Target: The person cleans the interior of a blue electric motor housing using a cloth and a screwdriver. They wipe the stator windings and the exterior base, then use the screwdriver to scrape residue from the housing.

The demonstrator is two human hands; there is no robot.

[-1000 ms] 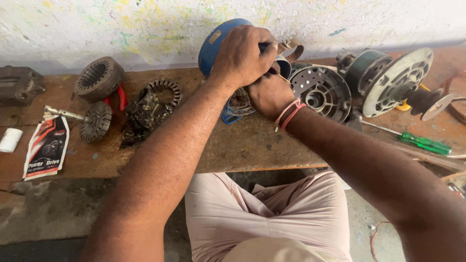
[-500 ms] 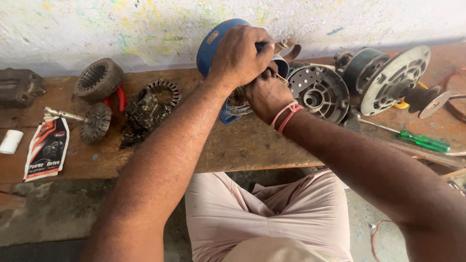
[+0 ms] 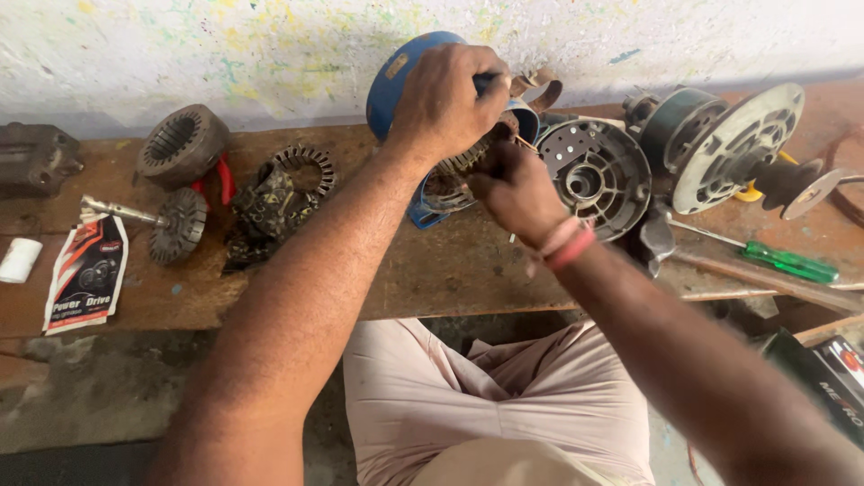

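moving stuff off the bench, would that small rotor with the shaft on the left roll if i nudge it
Probably: the rotor is round with a thin shaft, lying on its side on the flat wooden bench. It looks solid metal, so likely heavy for its size and stiff.

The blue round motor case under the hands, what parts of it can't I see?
Head view:
- Blue round metal motor case: its front is covered by the left hand.
- Copper-coloured windings inside: partly hidden by the right hand.
- Thin tool at the right fingertips: too small to identify.
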